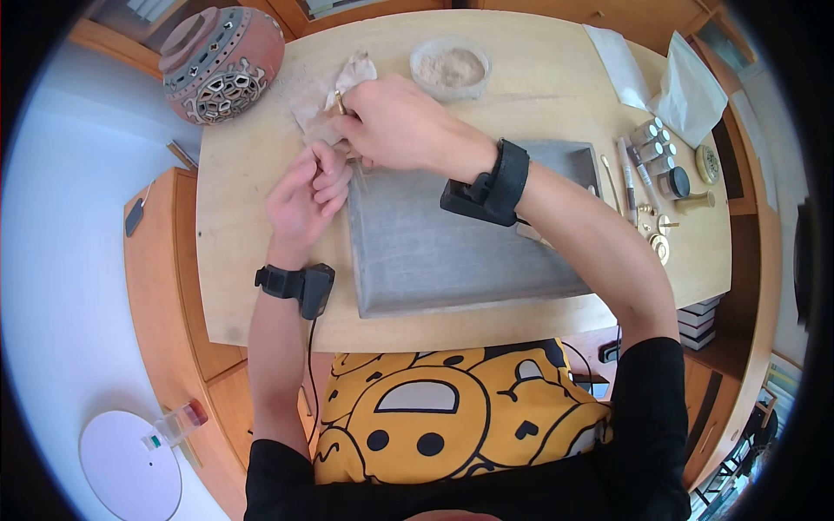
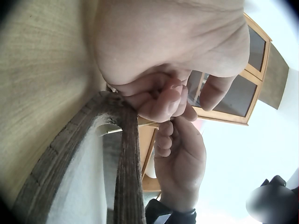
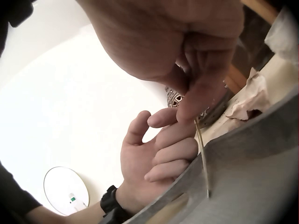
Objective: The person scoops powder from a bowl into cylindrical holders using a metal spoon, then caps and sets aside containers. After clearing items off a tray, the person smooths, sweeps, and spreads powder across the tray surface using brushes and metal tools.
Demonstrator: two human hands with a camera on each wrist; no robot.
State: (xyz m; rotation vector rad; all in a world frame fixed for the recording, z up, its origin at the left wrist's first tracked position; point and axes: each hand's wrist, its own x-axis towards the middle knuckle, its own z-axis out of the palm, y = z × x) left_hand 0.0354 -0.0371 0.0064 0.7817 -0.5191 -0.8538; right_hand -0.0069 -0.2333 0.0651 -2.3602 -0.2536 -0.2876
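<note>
In the head view my right hand [image 1: 395, 122] is over the far left corner of a grey wooden tray [image 1: 469, 260]. Its thumb and fingers pinch a thin brass rod [image 3: 203, 161], whose lower end points down toward the tray in the right wrist view. A golden part [image 1: 340, 102] shows above the same fingers. Close by, my left hand [image 1: 304, 195] is palm up at the tray's left edge, fingers loosely bent and thumb apart. Its index fingertip meets the right fingertips in the right wrist view. Behind both hands lies a crumpled, dusty sheet [image 1: 356, 71].
A glass bowl of pale powder [image 1: 452, 69] stands beyond the tray, and a patterned clay pot [image 1: 228, 74] at the back left. On the right are small jars [image 1: 673, 182], pens [image 1: 627, 174], brass pieces [image 1: 660, 247] and a clear plastic bag [image 1: 691, 95].
</note>
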